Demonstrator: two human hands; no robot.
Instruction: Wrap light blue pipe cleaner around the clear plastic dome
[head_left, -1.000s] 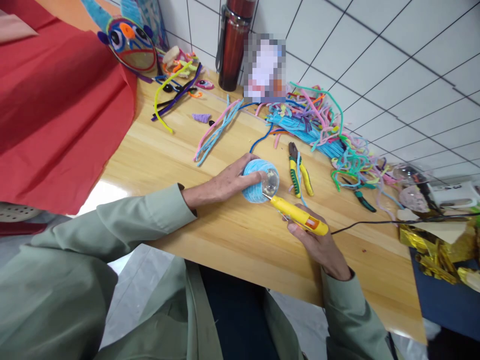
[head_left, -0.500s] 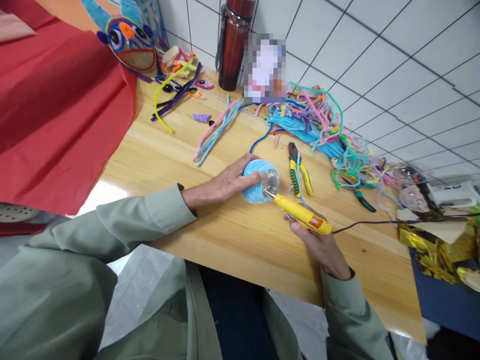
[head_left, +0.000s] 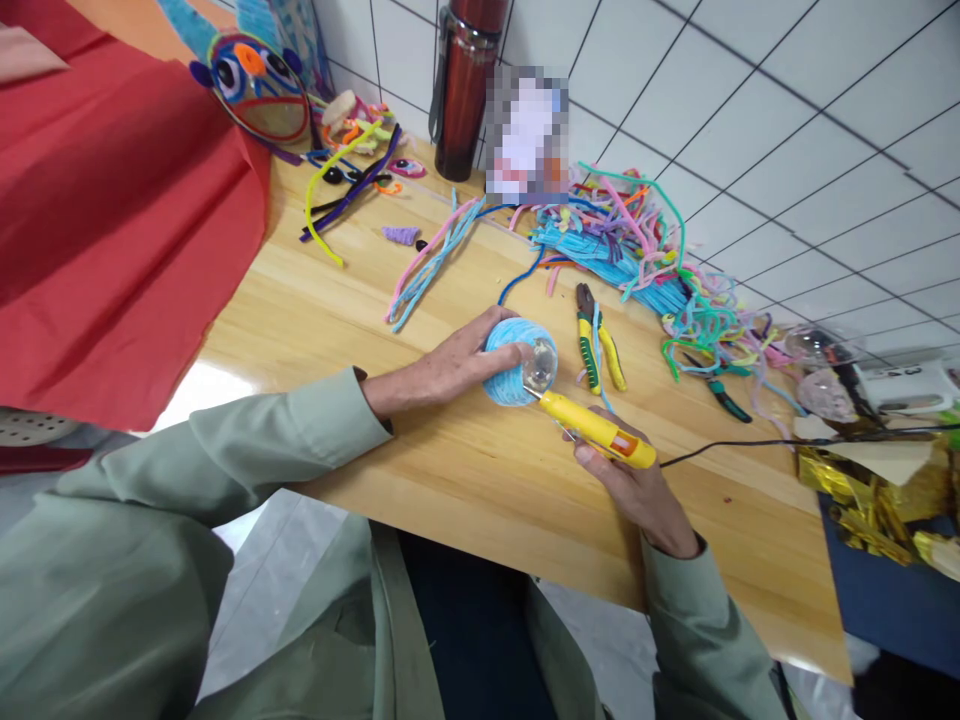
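My left hand is closed around a clear plastic ball, with its thumb across the front. Light blue pipe cleaner is wound round much of the ball; its right part is bare and see-through. In my right hand is a yellow hot glue gun with a black cord. Its metal tip is at the lower edge of the wrapping, where it meets the bare plastic. Behind the glue gun lie yellow-and-green pliers with a light blue pipe cleaner across them.
A tangled heap of pipe cleaners lines the tiled wall, beside a red thermos. Dark green-handled pliers lie right. A decorated face piece and red cloth are left. Gold foil sits at the right.
The glue gun's tip has shifted slightly left and down along the edge of the wrapping, with my right hand following. My left hand and the ball are nearly still.
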